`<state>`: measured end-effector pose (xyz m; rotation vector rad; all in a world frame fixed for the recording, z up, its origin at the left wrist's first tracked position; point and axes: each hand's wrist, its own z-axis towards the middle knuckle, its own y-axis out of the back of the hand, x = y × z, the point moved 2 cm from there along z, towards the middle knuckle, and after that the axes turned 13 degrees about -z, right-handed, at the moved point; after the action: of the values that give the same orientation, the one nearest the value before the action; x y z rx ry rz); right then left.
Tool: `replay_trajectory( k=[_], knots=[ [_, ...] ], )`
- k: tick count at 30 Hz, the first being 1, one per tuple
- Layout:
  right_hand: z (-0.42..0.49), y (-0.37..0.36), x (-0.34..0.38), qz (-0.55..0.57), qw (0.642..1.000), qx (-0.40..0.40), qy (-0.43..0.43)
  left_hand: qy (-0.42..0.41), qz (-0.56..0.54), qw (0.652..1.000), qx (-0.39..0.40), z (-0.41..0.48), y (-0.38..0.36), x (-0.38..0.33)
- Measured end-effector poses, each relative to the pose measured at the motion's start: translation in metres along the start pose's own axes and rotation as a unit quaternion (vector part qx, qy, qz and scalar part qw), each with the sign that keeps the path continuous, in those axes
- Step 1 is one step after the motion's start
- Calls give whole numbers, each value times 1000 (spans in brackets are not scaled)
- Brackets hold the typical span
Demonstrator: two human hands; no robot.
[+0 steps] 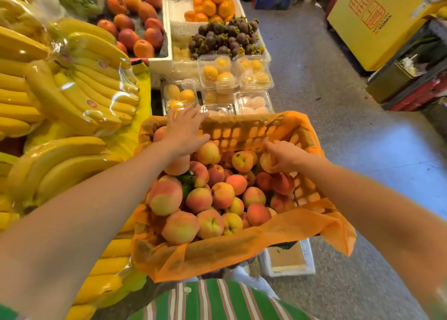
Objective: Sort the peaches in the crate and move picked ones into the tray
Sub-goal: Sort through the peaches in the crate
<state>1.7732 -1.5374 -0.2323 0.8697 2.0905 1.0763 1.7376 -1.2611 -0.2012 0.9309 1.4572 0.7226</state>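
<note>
Market stall, head view: bright, even daylight; strong wide-angle distortion.

Colour: warm, saturated. Glare: white highlights on the plastic wrap over the bananas (72, 87) and on the clear clamshell boxes (235, 72); a pale blue sheen on the floor (399, 150) at right. Shadows: soft and shallow, deepest between the peaches (208, 199). Focus: centre reasonably sharp; forearms at the lower corners large and soft. Motion blur: slight on the left hand (182, 132). Edges: lines bow outward, the yellow box (377, 22) at upper right leans.
</note>
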Motion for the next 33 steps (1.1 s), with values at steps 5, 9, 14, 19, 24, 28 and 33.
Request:
replay_trajectory(
  k=[5, 9, 14, 19, 24, 28, 33],
  knots=[
    [7, -16, -1, -27, 999, 12, 11, -21, -10, 1000, 13, -8, -2, 13],
    [11, -21, 4, -10, 1000, 23, 10, -33, -9, 999, 6, -7, -1, 16],
    [17, -15, 21, 35, 999, -3, -24, -44, -17, 999, -11, -10, -2, 17],
    [31, -10, 46, 117, 992, 22, -44, -63, -3, 998, -25, -15, -2, 14],
    [39, -10, 57, 93, 994, -22, -56, -67, 16, 997, -16, -17, -3, 11],
    [28, -7, 51, 272, 960, -57, -14, -57, 14, 998, -8, -17, -4, 7],
    [-8, 12, 37, 567, 820, -68, 19, -122, -108, 986, -39, -15, -4, -13]
  ],
)
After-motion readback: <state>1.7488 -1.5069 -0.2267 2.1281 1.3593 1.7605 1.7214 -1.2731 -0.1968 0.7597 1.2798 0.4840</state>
